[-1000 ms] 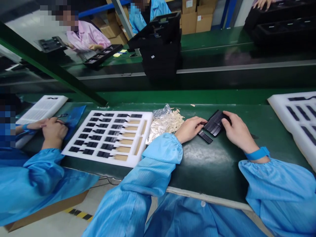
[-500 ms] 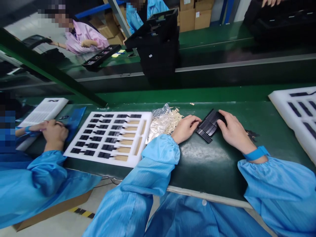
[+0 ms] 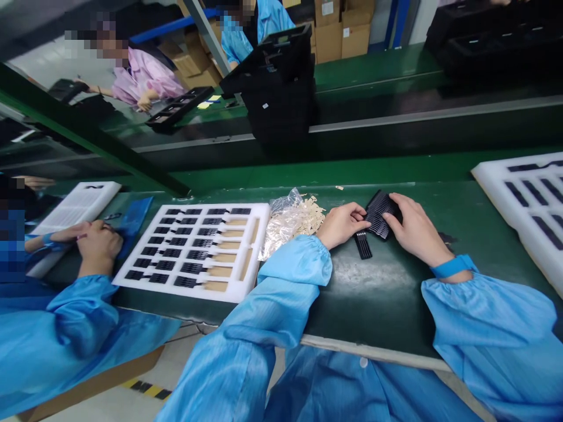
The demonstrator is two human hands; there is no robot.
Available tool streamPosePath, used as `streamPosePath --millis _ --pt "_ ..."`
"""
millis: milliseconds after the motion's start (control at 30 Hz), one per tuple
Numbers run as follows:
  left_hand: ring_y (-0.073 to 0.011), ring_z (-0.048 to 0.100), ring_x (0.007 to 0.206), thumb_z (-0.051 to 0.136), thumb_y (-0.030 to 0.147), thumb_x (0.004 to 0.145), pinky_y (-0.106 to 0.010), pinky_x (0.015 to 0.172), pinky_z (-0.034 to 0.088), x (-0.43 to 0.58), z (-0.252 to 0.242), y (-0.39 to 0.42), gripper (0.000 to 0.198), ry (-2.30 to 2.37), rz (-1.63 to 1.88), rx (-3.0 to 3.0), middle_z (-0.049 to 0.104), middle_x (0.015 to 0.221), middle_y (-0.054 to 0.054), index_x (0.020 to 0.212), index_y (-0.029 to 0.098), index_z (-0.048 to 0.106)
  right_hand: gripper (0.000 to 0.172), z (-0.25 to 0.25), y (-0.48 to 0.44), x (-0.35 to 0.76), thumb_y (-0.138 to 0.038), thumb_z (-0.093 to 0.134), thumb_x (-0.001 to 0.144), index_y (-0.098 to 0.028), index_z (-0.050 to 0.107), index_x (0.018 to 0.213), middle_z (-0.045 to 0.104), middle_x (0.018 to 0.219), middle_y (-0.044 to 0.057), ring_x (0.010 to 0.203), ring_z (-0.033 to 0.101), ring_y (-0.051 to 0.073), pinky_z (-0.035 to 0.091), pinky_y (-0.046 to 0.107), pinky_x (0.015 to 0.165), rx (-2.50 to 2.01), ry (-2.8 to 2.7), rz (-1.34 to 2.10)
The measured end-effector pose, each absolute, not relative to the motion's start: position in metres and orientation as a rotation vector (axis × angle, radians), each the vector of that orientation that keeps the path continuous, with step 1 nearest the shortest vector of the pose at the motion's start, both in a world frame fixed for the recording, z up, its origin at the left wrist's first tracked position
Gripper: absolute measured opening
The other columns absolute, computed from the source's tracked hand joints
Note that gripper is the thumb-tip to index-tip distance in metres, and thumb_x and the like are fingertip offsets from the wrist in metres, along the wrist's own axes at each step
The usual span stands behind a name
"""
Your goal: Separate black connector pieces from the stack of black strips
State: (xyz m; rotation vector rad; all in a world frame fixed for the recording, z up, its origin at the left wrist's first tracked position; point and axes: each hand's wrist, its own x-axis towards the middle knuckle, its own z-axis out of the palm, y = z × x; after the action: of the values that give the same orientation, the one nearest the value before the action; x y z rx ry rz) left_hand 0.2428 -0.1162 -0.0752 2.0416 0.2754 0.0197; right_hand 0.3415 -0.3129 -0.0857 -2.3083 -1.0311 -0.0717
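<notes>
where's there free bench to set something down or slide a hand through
Bare bench shows between the blue sleeves, toward the near edge, and between the right hand and right white tray, past dark bits. Crowded: left white tray, plastic bag, beige pieces, left hand, black toothed pieces.

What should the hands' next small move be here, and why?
Probably draw the small black comb-like piece clear with the left hand; that hand appears to touch the piece's upper end, while the right hand holds the black stack beside it.
</notes>
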Motion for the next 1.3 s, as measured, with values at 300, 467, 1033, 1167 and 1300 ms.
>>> streamPosePath --millis 300,467,1033,1167,1300 --pt "-0.0325 0.062 0.117 0.074 0.062 0.084 -0.043 0.097 0.051 0.220 -0.051 -0.148 0.075 0.328 0.083 2.583 0.063 0.127 -0.015 0.137 0.016 0.049 0.056 -0.077 -0.300 0.363 -0.040 0.047 0.099 -0.009 0.053 0.145 0.059 0.145 0.021 0.135 0.054 0.037 0.041 0.056 0.116 -2.341 -0.955 -0.040" --pt "-0.0357 0.062 0.117 0.076 0.056 0.085 -0.047 0.097 0.051 0.226 -0.051 -0.154 0.065 0.369 0.075 2.734 0.063 0.125 -0.015 0.130 0.015 0.051 0.053 -0.079 -0.294 0.373 -0.038 0.052 0.096 -0.013 0.058 0.142 0.065 0.137 0.018 0.126 0.060 0.037 0.046 0.056 0.111 -2.354 -1.054 0.010" --pt "-0.0267 0.070 0.110 0.067 0.032 0.094 -0.039 0.099 0.053 0.235 -0.047 -0.142 0.041 0.481 0.027 2.359 0.065 0.130 -0.014 0.131 0.017 0.055 0.049 -0.071 -0.296 0.375 -0.038 0.056 0.098 -0.008 0.062 0.137 0.070 0.124 0.020 0.115 0.067 0.033 0.053 0.047 0.103 -2.489 -0.820 0.076" --pt "-0.0374 0.067 0.116 0.060 0.053 0.096 -0.047 0.096 0.054 0.229 -0.035 -0.142 0.059 0.535 -0.004 2.555 0.054 0.135 -0.021 0.139 0.014 0.049 0.052 -0.071 -0.294 0.380 -0.045 0.053 0.101 -0.008 0.064 0.134 0.070 0.114 0.021 0.114 0.067 0.035 0.051 0.047 0.103 -2.525 -0.819 0.070" --pt "-0.0403 0.068 0.112 0.066 0.063 0.089 -0.047 0.093 0.056 0.234 -0.033 -0.150 0.069 0.515 -0.124 2.638 0.053 0.128 -0.021 0.132 0.012 0.052 0.052 -0.069 -0.287 0.384 -0.054 0.055 0.099 -0.012 0.070 0.126 0.069 0.110 0.021 0.109 0.068 0.036 0.053 0.047 0.098 -2.567 -0.860 0.107"
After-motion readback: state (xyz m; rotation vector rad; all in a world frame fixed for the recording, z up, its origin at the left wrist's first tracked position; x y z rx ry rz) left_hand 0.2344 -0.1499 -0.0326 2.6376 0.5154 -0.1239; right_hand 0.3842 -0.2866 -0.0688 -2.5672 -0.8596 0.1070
